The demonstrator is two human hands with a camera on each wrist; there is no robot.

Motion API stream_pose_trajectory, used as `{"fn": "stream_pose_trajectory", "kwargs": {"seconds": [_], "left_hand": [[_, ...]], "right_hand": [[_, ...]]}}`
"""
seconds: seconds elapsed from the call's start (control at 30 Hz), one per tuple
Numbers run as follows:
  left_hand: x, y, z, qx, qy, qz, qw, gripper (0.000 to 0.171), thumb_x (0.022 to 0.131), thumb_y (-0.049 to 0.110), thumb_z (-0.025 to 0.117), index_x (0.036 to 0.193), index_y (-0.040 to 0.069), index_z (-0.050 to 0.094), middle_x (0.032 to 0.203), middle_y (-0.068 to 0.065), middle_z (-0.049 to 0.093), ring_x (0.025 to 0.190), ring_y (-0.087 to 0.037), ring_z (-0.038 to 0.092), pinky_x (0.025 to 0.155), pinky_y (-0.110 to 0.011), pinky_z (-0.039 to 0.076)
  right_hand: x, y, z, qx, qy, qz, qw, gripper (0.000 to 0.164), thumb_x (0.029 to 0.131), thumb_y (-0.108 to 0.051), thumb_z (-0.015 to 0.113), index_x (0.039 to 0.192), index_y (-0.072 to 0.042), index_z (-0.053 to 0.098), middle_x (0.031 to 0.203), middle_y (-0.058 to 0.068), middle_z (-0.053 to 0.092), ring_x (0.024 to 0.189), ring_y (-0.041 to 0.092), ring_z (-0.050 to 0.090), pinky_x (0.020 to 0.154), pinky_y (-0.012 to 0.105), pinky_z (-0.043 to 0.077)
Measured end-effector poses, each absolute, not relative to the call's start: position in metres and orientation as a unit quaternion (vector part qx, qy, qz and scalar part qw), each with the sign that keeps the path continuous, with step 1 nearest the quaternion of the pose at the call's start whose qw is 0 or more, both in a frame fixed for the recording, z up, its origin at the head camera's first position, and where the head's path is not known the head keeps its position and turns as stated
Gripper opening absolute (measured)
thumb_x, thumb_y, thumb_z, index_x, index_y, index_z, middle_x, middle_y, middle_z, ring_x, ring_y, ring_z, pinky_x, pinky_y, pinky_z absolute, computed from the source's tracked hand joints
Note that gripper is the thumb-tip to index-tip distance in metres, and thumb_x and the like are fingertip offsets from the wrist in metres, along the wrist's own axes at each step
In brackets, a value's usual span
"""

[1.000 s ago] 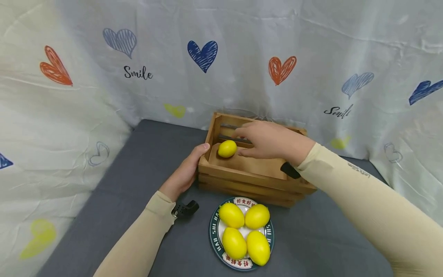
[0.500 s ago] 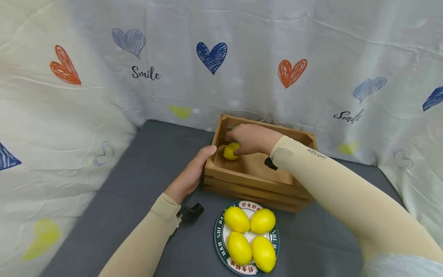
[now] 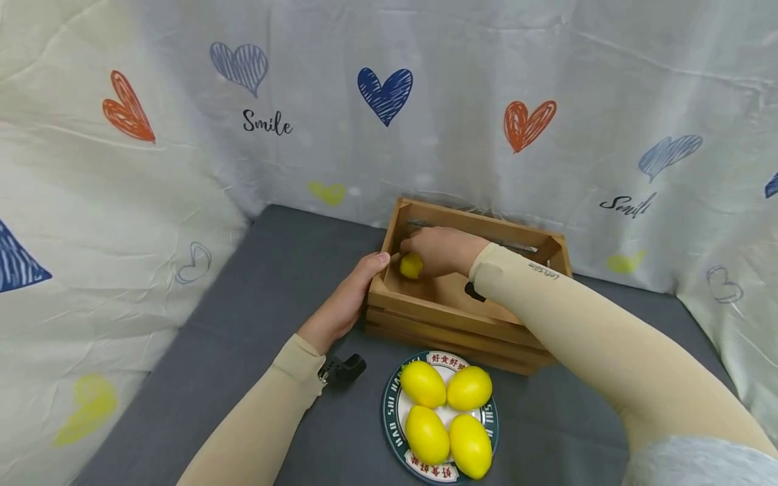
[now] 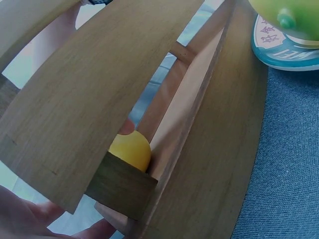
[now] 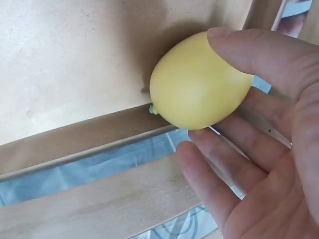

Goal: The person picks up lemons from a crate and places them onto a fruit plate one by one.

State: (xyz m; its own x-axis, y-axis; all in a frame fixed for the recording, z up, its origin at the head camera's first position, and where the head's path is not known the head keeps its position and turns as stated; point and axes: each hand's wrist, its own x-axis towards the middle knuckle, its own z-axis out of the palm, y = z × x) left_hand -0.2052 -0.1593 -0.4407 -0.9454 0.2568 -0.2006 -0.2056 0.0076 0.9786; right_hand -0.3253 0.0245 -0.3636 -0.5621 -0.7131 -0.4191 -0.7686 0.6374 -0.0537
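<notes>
A yellow lemon [image 3: 410, 266] sits in the left end of a slatted wooden crate [image 3: 456, 316]. My right hand [image 3: 446, 250] reaches down inside and grips this lemon. In the right wrist view, the thumb lies along one side of the lemon [image 5: 197, 84] and fingers curl behind it, close to the crate's slatted wall. My left hand [image 3: 348, 291] holds the crate's left end, its thumb over the rim; the other fingers are mostly hidden in the head view. Through a gap between slats in the left wrist view, part of the lemon [image 4: 133, 150] shows.
In front of the crate stands a green-rimmed plate [image 3: 392, 422] bearing several lemons [image 3: 427, 435]. A dark grey cloth [image 3: 255, 297] covers the table. Behind and to the left hangs a pale curtain [image 3: 316, 81] printed with hearts.
My right hand has come down and left onto the lemon in the crate and now grips it. The left hand keeps its hold. The whole head view has shifted slightly.
</notes>
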Motion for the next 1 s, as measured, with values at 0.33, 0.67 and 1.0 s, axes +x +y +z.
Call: {"fn": "stream_pose_trajectory", "kwargs": {"seconds": [0.33, 0.67, 1.0], "left_hand": [[-0.205, -0.149, -0.444, 0.029, 0.687, 0.707, 0.166, 0.088, 0.103, 0.068, 0.045, 0.173, 0.023, 0.018, 0.179, -0.007, 0.016, 0.165, -0.038, 0.024, 0.133, -0.063, 0.021], [-0.206, -0.145, -0.444, 0.027, 0.686, 0.706, 0.174, 0.089, 0.102, 0.069, 0.045, 0.173, 0.023, 0.017, 0.179, -0.008, 0.015, 0.164, -0.036, 0.024, 0.133, -0.063, 0.021], [-0.209, -0.160, -0.442, 0.016, 0.683, 0.709, 0.175, 0.089, 0.102, 0.069, 0.044, 0.174, 0.025, 0.015, 0.180, -0.008, 0.014, 0.164, -0.037, 0.021, 0.132, -0.066, 0.018]], "right_hand": [[-0.321, 0.038, -0.373, -0.394, 0.882, 0.090, 0.241, 0.047, 0.105, -0.022, 0.071, 0.150, -0.015, 0.063, 0.128, 0.009, 0.072, 0.110, 0.027, 0.065, 0.101, 0.045, 0.054], [-0.311, 0.056, -0.353, -0.387, 0.892, 0.030, 0.232, 0.044, 0.098, -0.019, 0.077, 0.140, -0.013, 0.068, 0.125, 0.008, 0.074, 0.103, 0.026, 0.067, 0.100, 0.045, 0.057], [-0.287, 0.066, -0.323, -0.384, 0.900, 0.014, 0.206, 0.051, 0.093, -0.023, 0.087, 0.140, -0.016, 0.069, 0.128, 0.005, 0.074, 0.107, 0.025, 0.069, 0.101, 0.047, 0.059]]}}
